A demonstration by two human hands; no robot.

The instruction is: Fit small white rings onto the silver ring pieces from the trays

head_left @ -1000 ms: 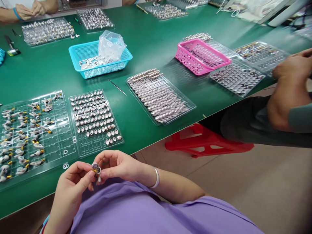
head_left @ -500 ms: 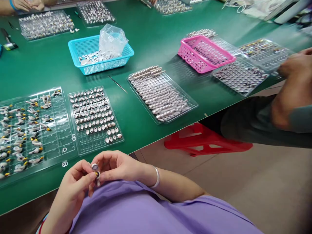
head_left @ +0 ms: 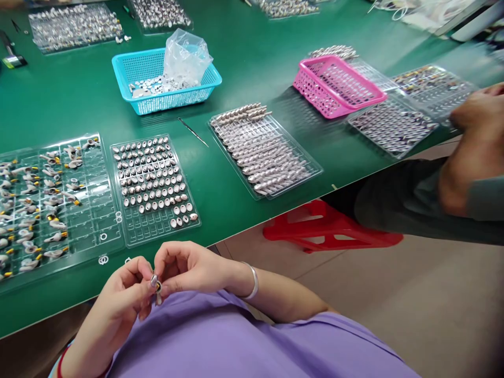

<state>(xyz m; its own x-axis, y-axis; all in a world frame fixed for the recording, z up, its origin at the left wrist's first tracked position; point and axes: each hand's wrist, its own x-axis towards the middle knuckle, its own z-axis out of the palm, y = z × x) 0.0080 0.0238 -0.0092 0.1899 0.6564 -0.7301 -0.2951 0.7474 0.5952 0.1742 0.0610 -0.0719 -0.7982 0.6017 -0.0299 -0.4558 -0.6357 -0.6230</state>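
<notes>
My left hand and my right hand meet just below the table's near edge, over my purple shirt. Both pinch one small silvery earbud-like part with a yellow spot between their fingertips. A silver bangle circles my right wrist. Straight ahead on the green table lies a clear tray of small oval metal caps. To its left is a clear tray of assembled white pieces with yellow tips.
A clear tray of pinkish stems lies to the right, a thin pick beside it. Behind stand a blue basket with a plastic bag and a pink basket. Another person's hands work at right above a red stool.
My hands stay pinched on the small part and have drawn slightly closer together and lower. The view has shifted a little, so the trays sit higher in frame.
</notes>
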